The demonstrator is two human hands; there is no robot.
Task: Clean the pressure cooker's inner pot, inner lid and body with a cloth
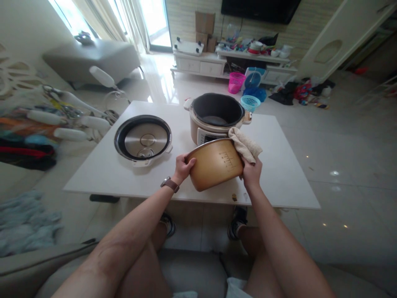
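A gold inner pot point(214, 165) with level marks on its inside wall is tilted between my hands, its open side toward me or downward I cannot tell. My left hand point(182, 167) grips its left rim, thumb on the gold surface. At the other side my right hand point(252, 171) is closed on a beige cloth point(245, 142) and the pot's right edge. Just behind the pot stands the electric pressure cooker point(198, 124), uncovered, with a dark interior. Its round lid point(147, 138) lies on the table to the left, metal underside up.
The white table point(279, 174) carries all of these, with a small brown object point(234, 197) near its front edge. Beyond it are a pink basket point(236, 82), a blue basket point(249, 102) and a cluttered TV cabinet point(198, 66). A white metal rack point(83, 122) stands left.
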